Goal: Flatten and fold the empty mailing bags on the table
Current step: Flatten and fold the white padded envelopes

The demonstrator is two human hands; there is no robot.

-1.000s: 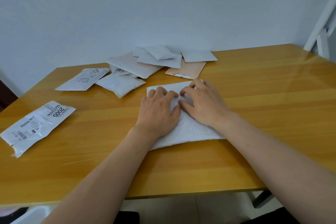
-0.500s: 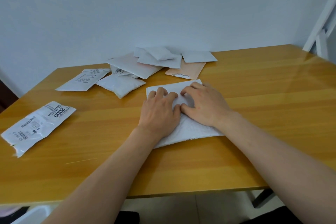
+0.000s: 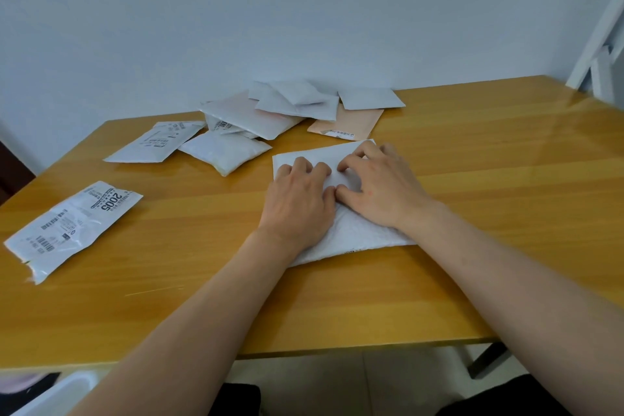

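Pressing white mailing bag (image 3: pixel 351 233) flat: left hand (image 3: pixel 299 204), right hand (image 3: pixel 381 191), fingers bent; bag's middle hidden.

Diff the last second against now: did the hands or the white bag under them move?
Barely. Both hands stay pressed on the white padded bag, side by side. The right hand has eased back a little, so the bag's far right corner now shows beyond its fingertips. The left hand looks unchanged. No grip taken or released. The bag, the pile and the labelled bag kept their places.
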